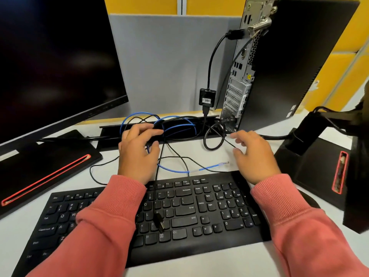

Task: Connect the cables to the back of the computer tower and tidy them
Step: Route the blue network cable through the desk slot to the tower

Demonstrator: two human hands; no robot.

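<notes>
Tower [289, 62] upright at counter [179, 262] rear-R, ports facing L; kbd [179, 216] hems the front. L hand [137, 152] fingers curl on cable bundle [173, 126]; R hand [253, 154] fingers spread, hovering.

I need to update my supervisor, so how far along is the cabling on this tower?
Done: one black adapter cable is plugged in high on the computer tower, and another black cable meets its base. In hand: the left hand grips a bundle of blue and black cables; the right hand is open beside a thin black cable. Left: the blue cable's plug and a black USB plug lie loose, and the tangle needs tidying.
</notes>
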